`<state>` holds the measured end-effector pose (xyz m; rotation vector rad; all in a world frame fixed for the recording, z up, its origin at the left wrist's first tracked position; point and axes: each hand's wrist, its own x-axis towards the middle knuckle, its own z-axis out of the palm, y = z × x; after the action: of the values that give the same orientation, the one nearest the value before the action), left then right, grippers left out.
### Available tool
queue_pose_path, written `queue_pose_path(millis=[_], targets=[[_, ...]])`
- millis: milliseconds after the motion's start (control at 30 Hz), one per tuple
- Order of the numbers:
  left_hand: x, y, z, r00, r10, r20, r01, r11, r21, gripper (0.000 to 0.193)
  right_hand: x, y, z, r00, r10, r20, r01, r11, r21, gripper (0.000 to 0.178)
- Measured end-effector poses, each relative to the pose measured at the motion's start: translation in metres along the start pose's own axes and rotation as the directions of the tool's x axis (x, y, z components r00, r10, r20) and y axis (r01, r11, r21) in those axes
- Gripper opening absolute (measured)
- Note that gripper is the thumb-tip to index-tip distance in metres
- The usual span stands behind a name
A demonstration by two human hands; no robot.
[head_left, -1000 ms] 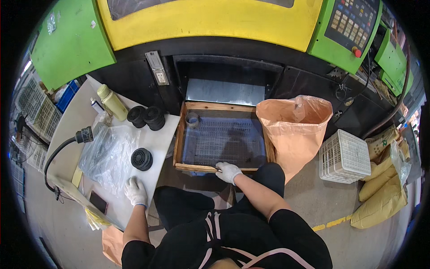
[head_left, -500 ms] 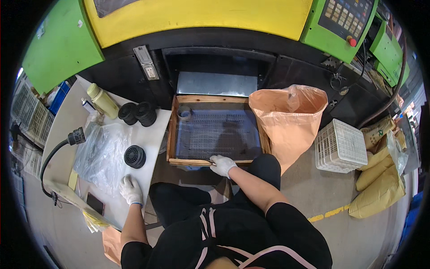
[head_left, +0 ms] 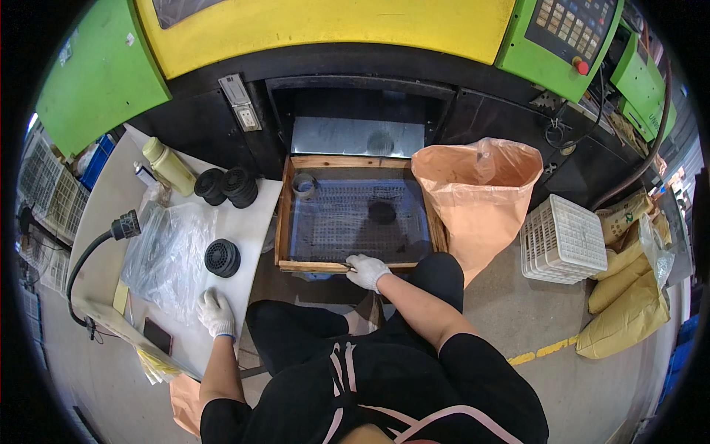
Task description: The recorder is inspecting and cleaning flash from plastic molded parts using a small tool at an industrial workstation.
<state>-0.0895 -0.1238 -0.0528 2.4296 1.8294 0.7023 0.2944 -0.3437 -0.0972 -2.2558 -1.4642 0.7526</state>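
Note:
My left hand [head_left: 215, 314], in a white glove, lies on the white table [head_left: 255, 222] at the edge of a clear plastic bag [head_left: 170, 248], fingers loosely laid out and holding nothing. A stack of black round slotted parts [head_left: 222, 257] stands just beyond it. My gloved right hand [head_left: 367, 273] is closed at the near rim of a wooden-framed tray [head_left: 318, 266]; a small dark thing shows at its fingertips, too little to name. Inside the tray is a dark round piece [head_left: 381, 212], apart from my hand. A clear ring-shaped roll [head_left: 304, 186] sits in its far left corner.
Two more black stacks [head_left: 225, 188], a pale yellow bottle [head_left: 170, 166], a bendy-necked lamp [head_left: 126, 225] and a phone [head_left: 157, 335] are on the table. An orange bag [head_left: 477, 200] stands right of the tray, beside white crates [head_left: 563, 240]. Beyond is a metal chute [head_left: 333, 137].
A dark round piece now shows in the tray, and a dark round smudge or reflection shows on the metal chute. Both my hands have stayed in place.

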Motion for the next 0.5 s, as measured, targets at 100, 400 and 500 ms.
queue_pose_path(millis=[100,400,500], targets=[[-0.0009,0.0017,-0.0023,1.0,0.0,0.002,0.0,1.0,-0.002,0.032,0.0015,0.0022,0.0034,1.0,-0.004,-0.009,0.004,1.0,0.0,0.048],[-0.0027,0.0,-0.0011,1.0,-0.003,-0.015,0.003,1.0,0.001,0.031,-0.0002,-0.0064,-0.005,0.998,0.029,0.064,-0.028,0.999,-0.015,0.051],[-0.0008,0.0011,0.0008,0.999,0.023,-0.038,-0.024,1.0,-0.01,0.031,0.0009,0.001,-0.0007,0.999,0.012,0.042,-0.012,1.0,-0.007,0.05]])
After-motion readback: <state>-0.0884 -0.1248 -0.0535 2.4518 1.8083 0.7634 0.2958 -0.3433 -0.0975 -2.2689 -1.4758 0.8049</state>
